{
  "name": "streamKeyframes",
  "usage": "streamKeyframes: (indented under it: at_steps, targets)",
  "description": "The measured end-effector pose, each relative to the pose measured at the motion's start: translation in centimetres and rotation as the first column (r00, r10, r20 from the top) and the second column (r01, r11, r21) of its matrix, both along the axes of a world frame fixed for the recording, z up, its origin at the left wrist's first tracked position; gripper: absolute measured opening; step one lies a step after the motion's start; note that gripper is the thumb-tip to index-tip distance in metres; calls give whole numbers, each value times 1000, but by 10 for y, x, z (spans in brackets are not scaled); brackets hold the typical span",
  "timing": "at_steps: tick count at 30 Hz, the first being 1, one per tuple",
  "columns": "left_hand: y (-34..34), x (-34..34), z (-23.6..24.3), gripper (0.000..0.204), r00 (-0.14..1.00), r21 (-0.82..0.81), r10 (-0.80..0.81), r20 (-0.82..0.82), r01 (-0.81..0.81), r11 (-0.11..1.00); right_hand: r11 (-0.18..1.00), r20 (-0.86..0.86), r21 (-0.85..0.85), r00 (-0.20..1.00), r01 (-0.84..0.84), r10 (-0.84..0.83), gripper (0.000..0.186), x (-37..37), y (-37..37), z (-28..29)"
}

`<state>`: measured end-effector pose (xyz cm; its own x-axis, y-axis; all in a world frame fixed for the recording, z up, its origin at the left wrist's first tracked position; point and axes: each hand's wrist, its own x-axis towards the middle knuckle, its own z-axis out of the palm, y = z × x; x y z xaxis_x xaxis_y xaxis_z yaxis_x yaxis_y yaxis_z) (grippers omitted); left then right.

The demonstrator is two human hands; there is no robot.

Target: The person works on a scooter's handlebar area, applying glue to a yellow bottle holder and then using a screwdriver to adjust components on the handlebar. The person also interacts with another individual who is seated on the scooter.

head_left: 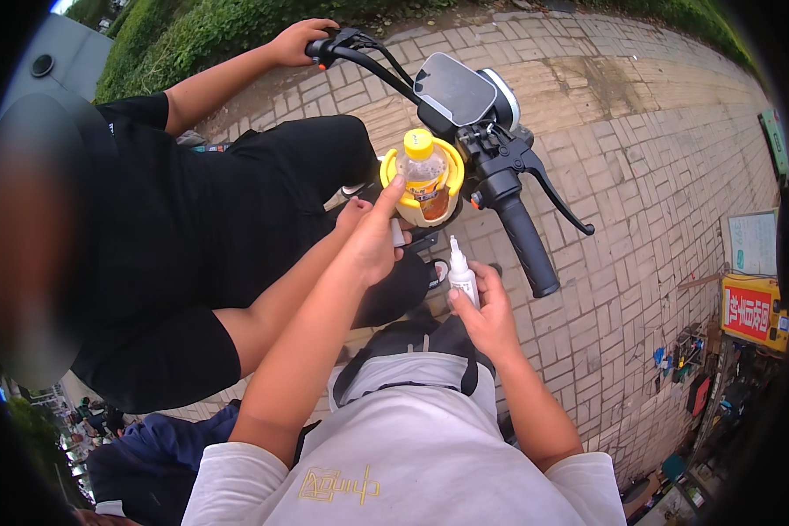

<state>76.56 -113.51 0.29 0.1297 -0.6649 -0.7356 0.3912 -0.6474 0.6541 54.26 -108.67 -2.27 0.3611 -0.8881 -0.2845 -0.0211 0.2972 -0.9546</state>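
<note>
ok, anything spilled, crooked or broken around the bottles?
Nothing stands out: the drink bottle sits capped in its yellow holder, and I see no spill near the small white bottle in the right hand.

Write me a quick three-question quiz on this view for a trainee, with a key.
1. Which hand holds the white nozzle bottle?
2. True or false: the drink bottle lies on the paving.
3. Fill in: the drink bottle's cap is ____ in colour.

Key:
1. The right hand.
2. False; it sits in the yellow-rimmed holder beside the handlebar.
3. Yellow.
</note>
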Motion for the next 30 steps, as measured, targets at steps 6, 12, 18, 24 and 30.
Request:
streamKeyframes:
  at_steps: [6, 12, 18, 24, 30]
  targets:
    - [3, -5, -7, 72, 999, -104, -3, -39, -2, 995, 999, -19, -30, 999, 27, -28, 44, 3, 2, -2]
    - [2, 2, -7, 64, 997, -119, -21, -68, 13, 993, 999, -10, -15, 999, 42, -42, 43, 6, -4, 0]
    - [5, 1, -2, 56, 992, -122, 18, -126, -34, 992, 996, -73, -84, 997, 33, -39, 42, 9, -10, -1]
    - [1, 4, -1, 54, 993, -171, 34, -112, -53, 984, 948, -220, -318, 972, 14, -88, 40, 10, -14, 10]
    - [2, 3, -3, 54, 990, -160, 26, -136, -48, 986, 920, -287, -391, 949, 9, -131, 41, 8, -14, 19]
